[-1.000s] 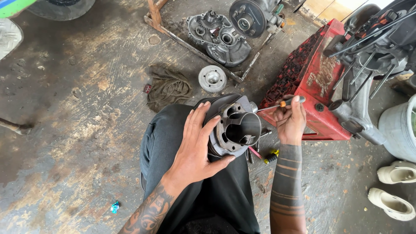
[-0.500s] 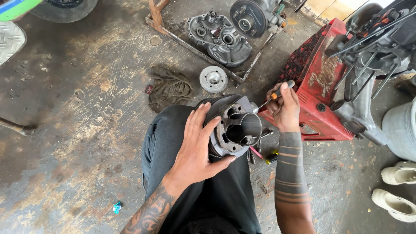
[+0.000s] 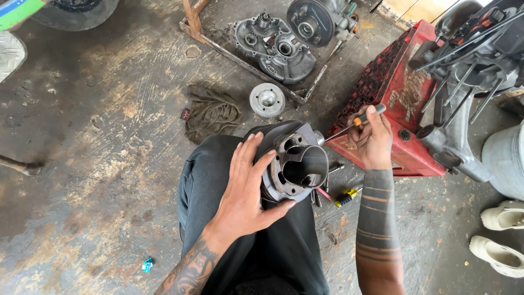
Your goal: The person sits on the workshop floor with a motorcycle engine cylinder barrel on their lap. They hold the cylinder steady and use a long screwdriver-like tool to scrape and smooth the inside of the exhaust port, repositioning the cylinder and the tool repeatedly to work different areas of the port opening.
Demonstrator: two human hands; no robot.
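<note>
Centre of frame: the left hand (image 3: pixel 245 191) lies spread over the side of a grey metal engine cylinder (image 3: pixel 295 164) that rests on the person's knee, w/ its open bore facing up-right. Palm and fingers are wide apart, more a brace than a clamp, prob. so the part can't roll off the dark trouser leg while its rim is worked. The right hand (image 3: pixel 373 139), right of centre, has its grip closed round the orange-and-black handle of a thin screwdriver (image 3: pixel 349 127). The shaft angles down-left and the tip sits at the cylinder's upper edge, though whether it touches metal or a gasket there is hard to tell.

On the concrete floor just below the cylinder lie a few small tools, incl. a yellow-handled one (image 3: pixel 346 196), kept within reach. Upper middle: a round metal hub (image 3: pixel 267 100) beside a dirty rag (image 3: pixel 212 113), and above them an engine case half (image 3: pixel 278 46). A red stand (image 3: pixel 393 104) fills the upper right, white shoes (image 3: pixel 502 235) the lower right.
</note>
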